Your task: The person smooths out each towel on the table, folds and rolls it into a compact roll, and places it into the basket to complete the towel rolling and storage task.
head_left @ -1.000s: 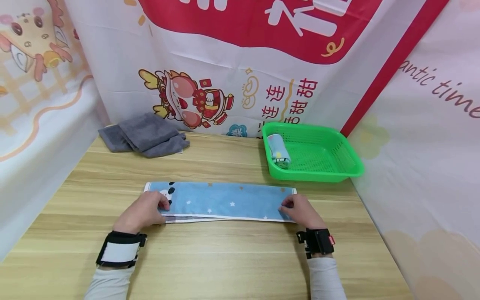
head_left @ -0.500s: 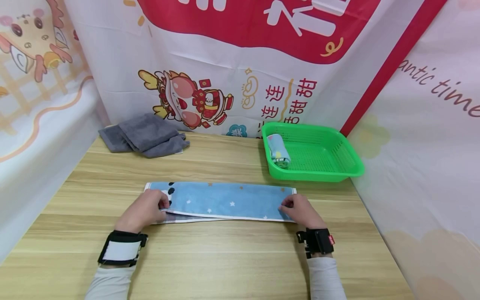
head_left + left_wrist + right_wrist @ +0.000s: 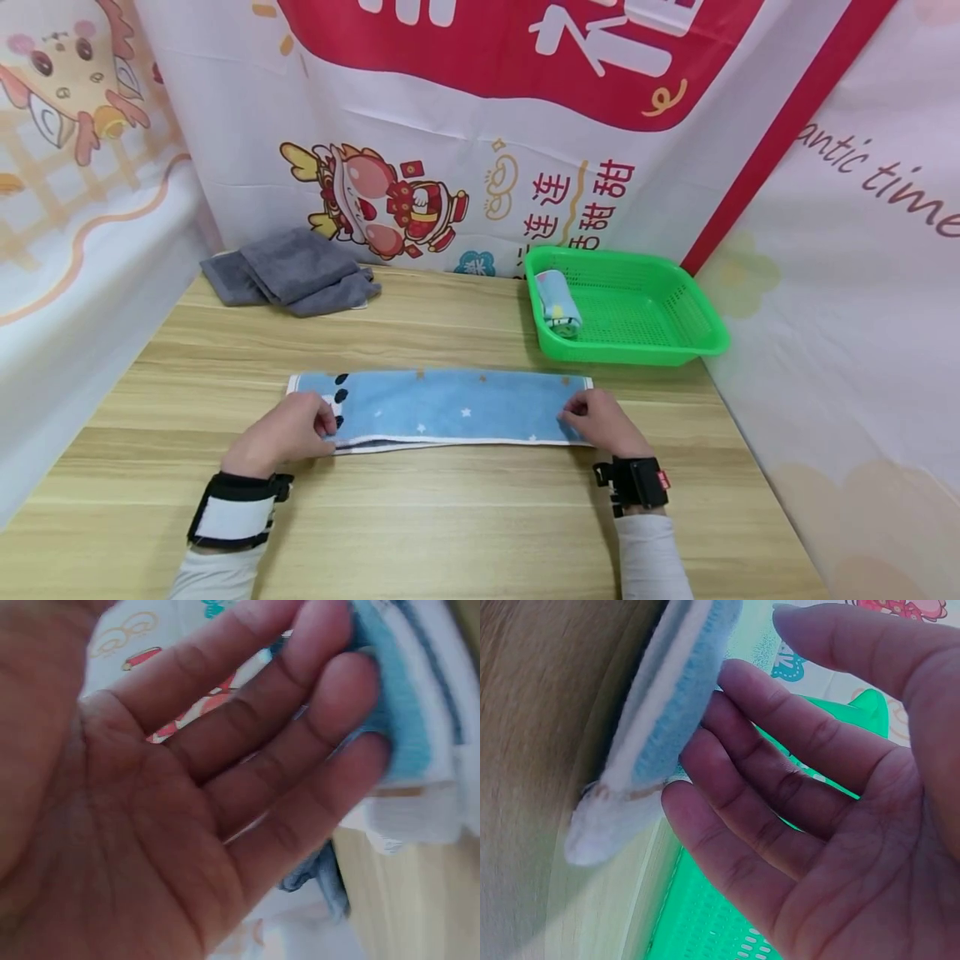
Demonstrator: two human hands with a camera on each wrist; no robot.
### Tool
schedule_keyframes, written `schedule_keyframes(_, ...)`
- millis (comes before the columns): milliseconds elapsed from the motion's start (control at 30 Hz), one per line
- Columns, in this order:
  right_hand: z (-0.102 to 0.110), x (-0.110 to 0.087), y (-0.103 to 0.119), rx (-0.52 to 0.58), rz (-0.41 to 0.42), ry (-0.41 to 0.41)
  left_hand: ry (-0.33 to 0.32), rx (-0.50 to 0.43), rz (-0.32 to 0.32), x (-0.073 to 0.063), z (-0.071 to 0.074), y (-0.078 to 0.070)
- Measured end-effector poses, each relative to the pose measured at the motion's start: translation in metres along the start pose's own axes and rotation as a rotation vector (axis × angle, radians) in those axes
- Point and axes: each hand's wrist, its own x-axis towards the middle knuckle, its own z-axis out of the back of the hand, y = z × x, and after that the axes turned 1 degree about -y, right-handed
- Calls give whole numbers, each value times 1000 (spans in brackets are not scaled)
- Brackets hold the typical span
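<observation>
A blue towel [image 3: 442,404] with white stars and a panda print lies folded in a long strip on the table. Its near edge stands slightly parted toward the left. My left hand [image 3: 288,429] is at the near left corner; in the left wrist view its fairly straight fingers [image 3: 349,697] touch the towel, the thumb tip out of frame. At the right end, my right hand [image 3: 603,421] rests its fingertips on the towel. The right wrist view shows those fingers [image 3: 731,784] gently bent against the cloth, with the thumb held apart.
A green plastic basket [image 3: 630,354] stands at the back right, holding a rolled light-blue towel [image 3: 558,304]. Crumpled grey cloths [image 3: 292,271] lie at the back left. Printed fabric hangs behind and along both sides of the wooden table [image 3: 450,525].
My left hand first lifted the towel's near left edge a little, then came down and toward me, narrowing the gap between the layers. The right hand has stayed in place.
</observation>
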Motion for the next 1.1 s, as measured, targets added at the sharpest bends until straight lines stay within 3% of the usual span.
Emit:
schedule_keyframes(67,2,0,0,-6,-1,2,5,-20,-7,2,-1,2)
schedule_keyframes(133,3,0,0,-18,3,-2,-33,-13,-18,6,0,5)
schedule_keyframes(300,5,6,0,-45,53,-82,-136,101,7,15,2,11)
schedule_keyframes(433,1,12,0,-106,74,-49,-113,158,37,19,-1,18)
schedule_keyframes(533,-1,15,1,-167,30,-4,-97,152,43,22,-5,22)
schedule_keyframes(667,2,17,0,-194,-37,-13,-76,131,39,34,-10,22)
schedule_keyframes(833,12,15,-13,-164,-49,-51,-52,127,15,51,-17,13)
schedule_keyframes(1100,24,5,-38,-150,-74,-82,-45,181,-20,66,-25,-8)
